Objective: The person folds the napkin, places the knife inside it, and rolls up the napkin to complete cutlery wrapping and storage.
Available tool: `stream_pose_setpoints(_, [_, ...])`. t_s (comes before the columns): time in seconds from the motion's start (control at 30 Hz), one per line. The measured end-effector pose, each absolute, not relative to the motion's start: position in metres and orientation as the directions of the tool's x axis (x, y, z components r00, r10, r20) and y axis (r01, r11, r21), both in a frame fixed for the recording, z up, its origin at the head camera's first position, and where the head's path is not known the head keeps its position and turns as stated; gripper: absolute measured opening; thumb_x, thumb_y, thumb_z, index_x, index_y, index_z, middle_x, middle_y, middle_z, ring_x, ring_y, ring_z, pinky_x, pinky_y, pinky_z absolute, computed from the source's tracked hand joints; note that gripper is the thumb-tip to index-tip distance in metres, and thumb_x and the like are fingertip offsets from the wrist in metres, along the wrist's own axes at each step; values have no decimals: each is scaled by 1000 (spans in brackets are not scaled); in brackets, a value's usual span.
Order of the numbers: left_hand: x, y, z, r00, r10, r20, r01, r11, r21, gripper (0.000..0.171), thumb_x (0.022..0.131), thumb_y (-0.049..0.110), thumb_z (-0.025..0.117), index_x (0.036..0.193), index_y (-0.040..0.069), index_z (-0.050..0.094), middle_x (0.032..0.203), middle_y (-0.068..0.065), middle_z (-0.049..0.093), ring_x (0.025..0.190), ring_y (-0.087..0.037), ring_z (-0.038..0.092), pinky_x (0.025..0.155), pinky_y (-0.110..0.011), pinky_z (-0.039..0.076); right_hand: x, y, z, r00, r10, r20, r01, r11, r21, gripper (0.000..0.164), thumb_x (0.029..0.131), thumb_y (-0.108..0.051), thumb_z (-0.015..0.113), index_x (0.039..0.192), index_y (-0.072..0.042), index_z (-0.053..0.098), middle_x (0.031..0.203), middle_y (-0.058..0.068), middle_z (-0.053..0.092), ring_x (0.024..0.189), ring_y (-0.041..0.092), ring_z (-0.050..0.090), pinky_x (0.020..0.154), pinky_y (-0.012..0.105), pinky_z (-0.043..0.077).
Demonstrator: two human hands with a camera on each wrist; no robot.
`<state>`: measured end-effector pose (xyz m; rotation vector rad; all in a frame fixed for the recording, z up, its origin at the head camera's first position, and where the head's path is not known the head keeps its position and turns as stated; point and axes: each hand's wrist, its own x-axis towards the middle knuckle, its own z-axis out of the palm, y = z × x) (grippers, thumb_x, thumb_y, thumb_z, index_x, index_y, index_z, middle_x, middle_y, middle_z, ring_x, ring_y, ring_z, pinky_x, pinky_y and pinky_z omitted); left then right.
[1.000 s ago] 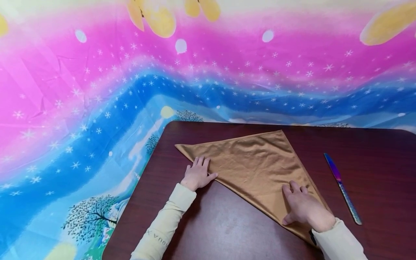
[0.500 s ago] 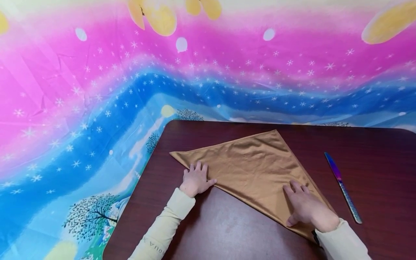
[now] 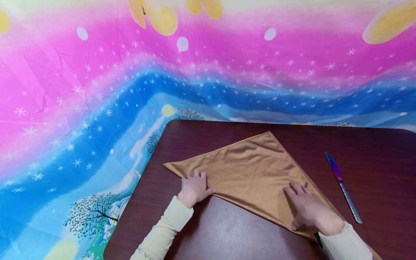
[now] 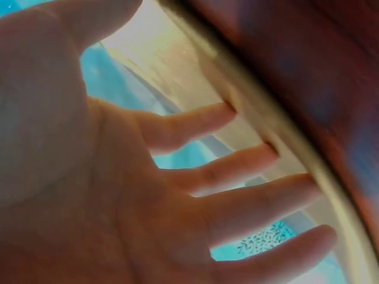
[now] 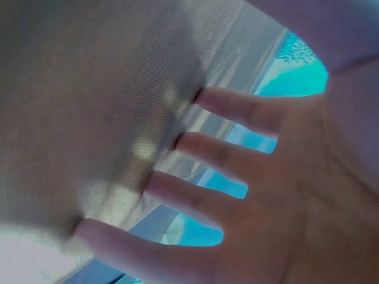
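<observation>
A shiny golden-brown cloth (image 3: 250, 169), folded into a triangle, lies on the dark reddish-brown table (image 3: 247, 234). My left hand (image 3: 194, 188) rests on its left part, fingers spread, with the thumb at the near folded edge. In the left wrist view the fingertips (image 4: 269, 151) press on the cloth (image 4: 177, 53) close to that edge. Toward the cloth's right corner, my right hand (image 3: 308, 207) touches it with spread fingers. The right wrist view shows those fingertips (image 5: 189, 142) pressed on the cloth (image 5: 89, 118). My right hand and sleeve hide part of the right corner.
A knife (image 3: 342, 187) with a rainbow-coloured blade and patterned handle lies on the table to the right of the cloth. Behind the table hangs a printed backdrop (image 3: 208, 72) in pink and blue. The table's left edge runs beside my left sleeve (image 3: 162, 231).
The cloth has turned counterclockwise under my hands; its left tip has come nearer and its far corner has shifted left. My left hand moved toward me, my right slightly right.
</observation>
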<state>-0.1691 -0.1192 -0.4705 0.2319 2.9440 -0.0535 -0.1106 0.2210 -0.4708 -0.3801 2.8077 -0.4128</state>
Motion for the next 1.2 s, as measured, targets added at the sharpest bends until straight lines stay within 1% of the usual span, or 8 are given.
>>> stream_pose_setpoints(0.1, [-164,-119,-468,-971,157,-180,163,986,-23,74,78,63,67,124,7,54,117,-17,54,101,-45,60,83,-58,47,-108,221,-471,-927,-277,-254,-194,931,-309,109,38,-25,95,133,2,48,143,33,35,126,63,29,85,66,44])
stream_pose_setpoints(0.2, [-162,-121,-469,-971,176,-163,180,984,-11,74,77,62,69,121,5,55,115,-18,54,102,-45,58,87,-59,45,-106,220,-471,-930,-257,-262,-175,938,-300,107,40,-24,95,133,0,49,145,31,34,128,62,28,78,66,45])
stream_pose_setpoints(0.33, [-164,-127,-473,-968,215,-128,213,977,28,74,75,61,71,119,4,56,118,-19,52,114,-40,50,97,-56,41,-102,217,-470,-940,-244,-240,-171,942,-288,103,40,-22,95,131,0,51,144,32,34,126,61,29,72,68,45])
stream_pose_setpoints(0.43, [-168,-132,-478,-955,281,-97,274,959,77,78,75,59,72,126,3,52,126,-21,49,123,-39,44,103,-53,39,-100,216,-470,-943,-231,-240,-159,945,-286,101,42,-20,94,131,0,51,143,33,33,125,61,30,71,70,44])
stream_pose_setpoints(0.6, [-175,-140,-484,-904,423,-70,405,896,182,81,80,53,71,142,10,41,144,-22,38,137,-45,34,106,-60,34,-95,214,-468,-938,-212,-275,-134,952,-275,90,60,-27,89,135,1,48,142,35,31,121,63,33,71,73,42])
stream_pose_setpoints(0.73, [-178,-144,-485,-902,416,-117,386,897,214,78,86,55,64,147,13,36,151,-21,30,140,-47,28,103,-67,32,-91,211,-469,-950,-191,-247,-122,955,-270,84,72,-42,81,135,2,47,139,37,34,116,65,36,70,73,42])
stream_pose_setpoints(0.97, [-181,-150,-486,-924,339,-180,300,930,212,76,90,57,55,149,14,35,156,-20,24,145,-44,19,101,-73,28,-87,208,-476,-964,-168,-207,-104,952,-288,83,71,-43,81,130,3,45,135,42,34,111,69,35,67,72,44])
stream_pose_setpoints(1.2, [-183,-156,-487,-928,312,-202,271,940,208,79,87,63,56,150,20,34,157,-18,23,146,-40,18,96,-77,28,-88,209,-482,-960,-175,-216,-107,950,-295,96,67,-46,82,135,9,42,137,46,30,111,71,32,69,70,45])
